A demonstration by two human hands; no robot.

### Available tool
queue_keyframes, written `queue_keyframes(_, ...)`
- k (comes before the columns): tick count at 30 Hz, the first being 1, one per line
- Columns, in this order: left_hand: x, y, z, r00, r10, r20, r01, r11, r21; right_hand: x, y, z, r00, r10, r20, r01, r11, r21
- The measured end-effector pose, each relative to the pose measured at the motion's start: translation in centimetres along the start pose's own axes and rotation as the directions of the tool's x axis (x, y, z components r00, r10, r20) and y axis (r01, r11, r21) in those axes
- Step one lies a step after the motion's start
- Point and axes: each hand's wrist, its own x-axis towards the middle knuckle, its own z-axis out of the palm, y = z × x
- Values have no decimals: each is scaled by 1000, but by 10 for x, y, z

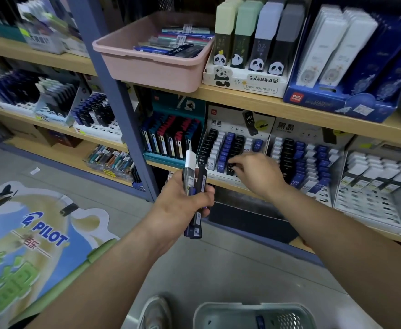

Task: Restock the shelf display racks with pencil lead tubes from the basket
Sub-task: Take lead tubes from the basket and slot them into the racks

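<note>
While left hand (182,205) grips bundled lead tubes (190,176), right hand (258,174) pinches black "HB 0.7" tube (229,168) in deli rack (220,125).

Basket (230,307) is cut off by the bottom edge. Right hand (258,173) fingertips are partly hidden; contact with pencil lead tubes (220,166) is indeterminate.

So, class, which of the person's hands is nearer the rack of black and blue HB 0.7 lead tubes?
Right. The right hand is at the front row of the rack; the left hand sits below and left of it, gripping a bundle of tubes.
</note>
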Motion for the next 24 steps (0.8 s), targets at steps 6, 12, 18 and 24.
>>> queue_keyframes(6, 0, 1, 5, 999, 12, 52, -11, 1000, -17, -9, -19, -36, 995, 91, -36, -71, 924, 376)
queue_keyframes(12, -3, 2, 31, 966, 37, 256, -42, 999, 13, -37, -50, -91, 971, -26, 236, -185, 540, 821)
queue_keyframes(18, -8, 1, 59, 920, -35, 391, 25, 999, 30, -64, -23, -99, 954, 59, 293, -289, 428, 856)
queue_keyframes(24, -7, -1, 80, 875, -108, 473, 105, 994, 34, -82, 8, -120, 947, 222, 234, -292, 286, 913)
